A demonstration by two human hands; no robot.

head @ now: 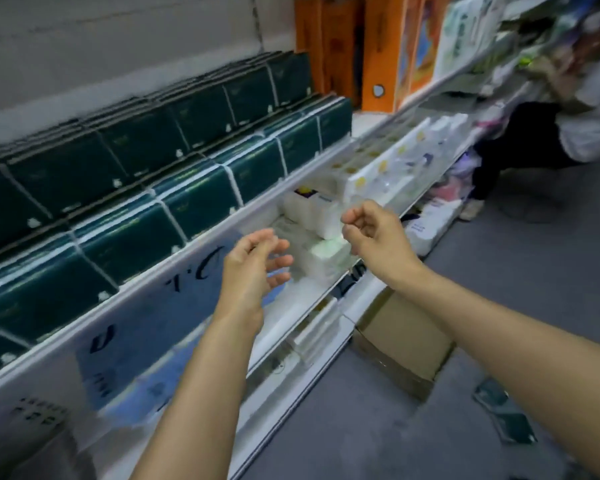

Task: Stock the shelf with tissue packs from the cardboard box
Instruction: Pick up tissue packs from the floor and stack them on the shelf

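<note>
We record first the shelf (194,258), a long white metal run in tiers, its front lip smooth and glossy. The upper tier carries green packs (201,199), flat rectangular blocks in shiny film with white edges, set on edge in two stepped rows so that their faces show to the aisle. We judge that arrangement deliberate, for display and easy counting.

A cardboard box (400,344), matt brown and open, sits on the grey floor tight against the shelf foot, below the right arm. We take it as the stock source, placed within reach; its contents are not visible from here.

On the lower tier lie white packs (321,258), soft and pillowy in translucent wrap, stacked loosely; a bare stretch of shelf lies beside them. One dark pack (504,412) lies on the floor, well apart from the box.

The left hand (253,268) hovers above the lower tier with fingers spread and relaxed, holding nothing. The right hand (373,233) hangs near the white packs, fingers loosely curled and empty. Both appear between loads. A second person (541,133) crouches further along the aisle.
</note>
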